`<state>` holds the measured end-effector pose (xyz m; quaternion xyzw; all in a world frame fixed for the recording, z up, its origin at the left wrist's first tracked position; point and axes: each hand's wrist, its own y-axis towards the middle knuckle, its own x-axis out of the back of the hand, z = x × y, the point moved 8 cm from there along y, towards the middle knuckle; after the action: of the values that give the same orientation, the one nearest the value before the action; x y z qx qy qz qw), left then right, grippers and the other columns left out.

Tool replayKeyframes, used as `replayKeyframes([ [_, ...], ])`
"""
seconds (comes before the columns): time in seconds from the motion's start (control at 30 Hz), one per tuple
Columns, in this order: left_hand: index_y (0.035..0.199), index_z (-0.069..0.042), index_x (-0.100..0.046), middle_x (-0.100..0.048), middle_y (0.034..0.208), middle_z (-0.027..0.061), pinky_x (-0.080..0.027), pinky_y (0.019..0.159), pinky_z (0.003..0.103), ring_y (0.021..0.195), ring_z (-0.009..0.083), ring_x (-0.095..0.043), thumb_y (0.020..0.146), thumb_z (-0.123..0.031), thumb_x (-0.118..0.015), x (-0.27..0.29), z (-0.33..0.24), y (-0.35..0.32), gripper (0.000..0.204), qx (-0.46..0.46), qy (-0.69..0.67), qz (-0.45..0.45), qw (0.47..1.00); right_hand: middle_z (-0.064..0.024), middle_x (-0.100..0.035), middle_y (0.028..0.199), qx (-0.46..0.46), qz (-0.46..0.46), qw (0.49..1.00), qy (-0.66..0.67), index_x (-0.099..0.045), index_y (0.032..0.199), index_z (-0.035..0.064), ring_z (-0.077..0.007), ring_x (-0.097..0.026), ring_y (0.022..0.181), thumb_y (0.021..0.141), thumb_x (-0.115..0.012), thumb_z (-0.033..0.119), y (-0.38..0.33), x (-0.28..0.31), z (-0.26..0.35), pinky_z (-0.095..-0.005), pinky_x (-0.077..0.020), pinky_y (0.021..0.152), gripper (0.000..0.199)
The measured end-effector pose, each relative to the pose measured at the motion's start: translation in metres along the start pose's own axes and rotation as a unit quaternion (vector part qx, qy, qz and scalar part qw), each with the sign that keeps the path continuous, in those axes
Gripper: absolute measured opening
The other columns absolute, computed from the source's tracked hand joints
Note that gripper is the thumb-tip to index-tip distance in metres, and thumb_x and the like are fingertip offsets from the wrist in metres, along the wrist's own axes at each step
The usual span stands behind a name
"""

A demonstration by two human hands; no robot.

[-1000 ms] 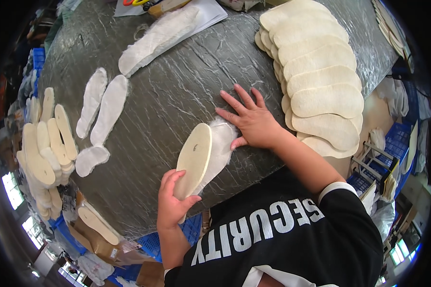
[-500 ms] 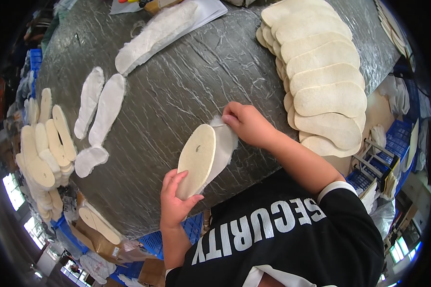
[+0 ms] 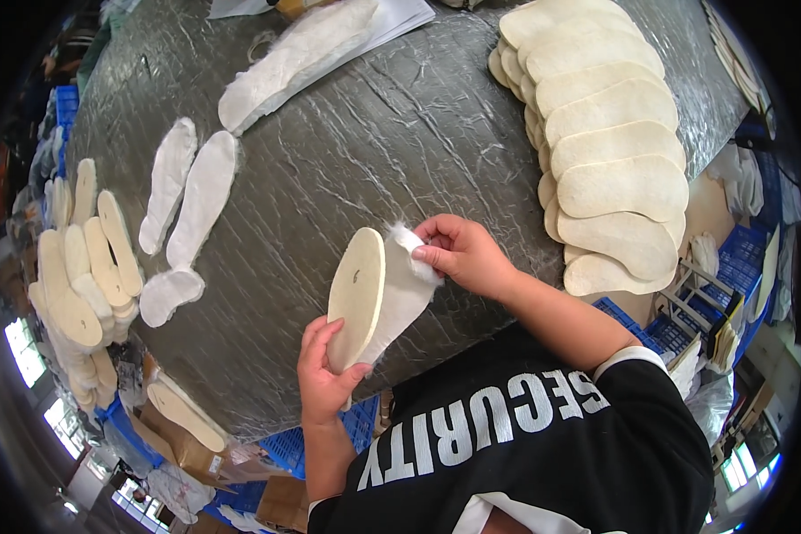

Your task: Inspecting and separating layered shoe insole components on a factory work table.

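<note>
My left hand is closed round the near end of a cream felt insole, which stands tilted with a small dark mark near its far end. Behind it, pinched at the same near end, is a white fleecy insole with its smooth backing showing. The thumb and fingers of my right hand grip the fleecy insole's far end, where the edge is folded over and fluffy pile shows. Toward the far end the two insoles are spread apart.
Overlapping cream insoles lie in a long row on the right of the dark plastic-covered table. White fleecy insoles rest at left, and a fleecy stack lies at the back. More felt insoles are piled at the left edge.
My right hand has moved slightly nearer and folded over the fleecy insole's far end. The felt insole has tilted to the left, widening the gap between the two.
</note>
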<state>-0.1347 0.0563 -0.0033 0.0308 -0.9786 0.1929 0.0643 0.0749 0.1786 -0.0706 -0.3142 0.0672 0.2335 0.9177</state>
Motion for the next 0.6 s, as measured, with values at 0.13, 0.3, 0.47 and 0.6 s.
replayKeyframes([
  [0.13,0.124,0.003,-0.054,-0.044,0.128,0.0133,-0.044,0.097,0.036,0.115,0.0236,-0.051,0.067,-0.034,-0.087,-0.001,0.000,0.000,0.076,-0.005,0.020,0.003,1.000,-0.0003,-0.061,0.087,0.081,-0.032,0.995,-0.038,-0.059,0.098,0.0006,-0.0066,-0.056,0.077,0.093,-0.059,0.008,0.003,0.001,-0.002,-0.0231,-0.0475,0.069,0.009],
  [0.3,0.123,0.003,-0.055,-0.044,0.127,0.0138,-0.044,0.096,0.035,0.114,0.0237,-0.051,0.067,-0.035,-0.087,-0.001,-0.006,-0.003,0.075,-0.023,0.040,-0.010,0.999,-0.0010,-0.062,0.093,0.140,-0.073,0.987,-0.020,-0.059,0.095,0.0003,-0.0068,-0.055,0.083,0.093,-0.060,0.009,-0.001,0.001,0.020,-0.0229,-0.0471,0.074,0.008],
  [0.47,0.122,0.002,-0.057,-0.046,0.126,0.0147,-0.045,0.094,0.036,0.112,0.0249,-0.052,0.066,-0.035,-0.087,0.006,-0.004,-0.008,0.073,-0.026,0.028,-0.036,0.999,-0.0028,-0.062,0.099,0.018,-0.056,0.998,-0.008,-0.057,0.092,0.0005,-0.0079,-0.055,0.086,0.094,-0.057,0.008,0.006,0.002,0.005,-0.0230,-0.0467,0.078,0.008],
  [0.6,0.120,0.000,-0.059,-0.048,0.125,0.0153,-0.046,0.093,0.036,0.109,0.0268,-0.054,0.064,-0.034,-0.088,0.003,-0.006,-0.009,0.072,-0.051,0.095,-0.012,0.994,-0.0016,-0.062,0.089,0.090,-0.078,0.991,-0.061,-0.058,0.090,0.0008,-0.0071,-0.054,0.079,0.094,-0.057,0.009,0.009,0.005,0.002,-0.0244,-0.0465,0.072,0.009],
])
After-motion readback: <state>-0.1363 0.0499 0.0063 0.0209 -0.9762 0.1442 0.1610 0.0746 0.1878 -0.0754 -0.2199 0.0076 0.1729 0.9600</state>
